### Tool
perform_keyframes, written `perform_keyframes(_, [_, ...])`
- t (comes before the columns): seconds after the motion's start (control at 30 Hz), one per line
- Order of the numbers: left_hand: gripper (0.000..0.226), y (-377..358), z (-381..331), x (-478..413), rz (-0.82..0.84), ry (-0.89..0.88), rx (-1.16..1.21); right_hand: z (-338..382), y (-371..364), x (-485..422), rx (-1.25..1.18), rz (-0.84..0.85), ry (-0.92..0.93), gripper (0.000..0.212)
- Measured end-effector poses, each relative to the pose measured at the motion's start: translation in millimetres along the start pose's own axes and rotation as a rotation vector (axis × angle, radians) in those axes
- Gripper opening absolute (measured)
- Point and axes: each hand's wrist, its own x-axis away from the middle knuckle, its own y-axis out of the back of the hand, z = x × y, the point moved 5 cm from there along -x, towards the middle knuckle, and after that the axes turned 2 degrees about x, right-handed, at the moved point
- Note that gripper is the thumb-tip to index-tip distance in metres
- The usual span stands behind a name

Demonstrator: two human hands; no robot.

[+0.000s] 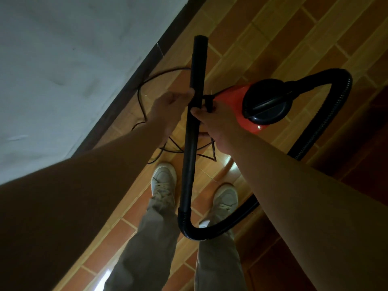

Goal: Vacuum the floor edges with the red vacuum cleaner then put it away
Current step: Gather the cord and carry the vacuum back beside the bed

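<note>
Red vacuum cleaner (234,98) sits on the tiled floor (273,38) just right of the black wand (194,80), and its hose (336,114) loops round to the wand's near end. Our right hand (218,127) grips the plug (208,102), thumb against the wand. Our left hand (168,110) touches the wand's left side; we cannot tell whether it grasps. Cord (138,91) lies left of the wand.

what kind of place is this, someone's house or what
Probably a room in a home, at the edge by a wall: an orange-brown tiled floor, a white wall with a dark skirting board, and a red vacuum cleaner with its cord loose on the tiles.
</note>
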Motion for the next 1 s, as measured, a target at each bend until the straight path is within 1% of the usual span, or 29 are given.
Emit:
perform_keyframes(0.1, [0.032,16.4,43.8,-7.7,-0.020,-0.001,-0.004,-12.3,-6.6,-19.7,0.032,-0.026,-0.014,0.038])
perform_keyframes(0.17, [0.033,26.3,77.4,-15.7,-0.062,-0.007,-0.082,-23.0,-7.2,-34.4,0.067,-0.058,-0.015,0.038])
perform_keyframes(0.23, [0.044,33.7,111.2,-27.1,-0.126,-0.036,-0.272,-34.7,-7.2,-49.3,0.105,-0.091,-0.016,0.035])
perform_keyframes(0.3, [0.057,34.7,145.1,-41.5,-0.138,-0.048,-0.553,-46.0,-7.5,-62.5,0.130,-0.110,-0.024,0.032])
perform_keyframes(0.37, [0.071,27.1,177.2,-55.6,-0.061,-0.075,-0.786,-55.5,-8.8,-74.6,0.130,-0.108,-0.028,0.032])
perform_keyframes(0.43, [0.081,15.2,203.4,-66.8,0.018,-0.147,-0.987,-62.1,-11.3,-83.1,0.119,-0.086,-0.028,0.035])
perform_keyframes(0.5, [0.088,6.8,228.2,-77.0,0.038,-0.174,-1.111,-68.3,-15.0,-90.1,0.127,-0.065,-0.025,0.036])
perform_keyframes(0.6, [0.096,-0.6,257.6,-93.3,0.012,-0.157,-1.247,-77.6,-19.8,-99.2,0.141,-0.066,-0.021,0.034])
perform_keyframes(0.67, [0.090,-4.2,273.7,-103.5,-0.011,-0.169,-1.336,-86.0,-22.6,-105.7,0.136,-0.057,-0.029,0.034])
perform_keyframes(0.77, [0.073,-2.4,282.7,-117.5,-0.039,-0.210,-1.386,-94.6,-24.7,-111.2,0.135,-0.057,-0.038,0.036])
perform_keyframes(0.8, [0.071,0.2,283.0,-123.5,-0.023,-0.223,-1.392,-96.7,-25.5,-113.3,0.142,-0.057,-0.042,0.037])
perform_keyframes(0.9, [0.065,8.2,284.0,-136.2,0.095,-0.261,-1.473,-103.9,-28.3,-118.9,0.127,-0.060,-0.060,0.039])
perform_keyframes(1.0, [0.053,13.0,278.7,-139.3,0.122,-0.300,-1.532,-106.9,-33.5,-120.1,0.144,-0.063,-0.063,0.035])
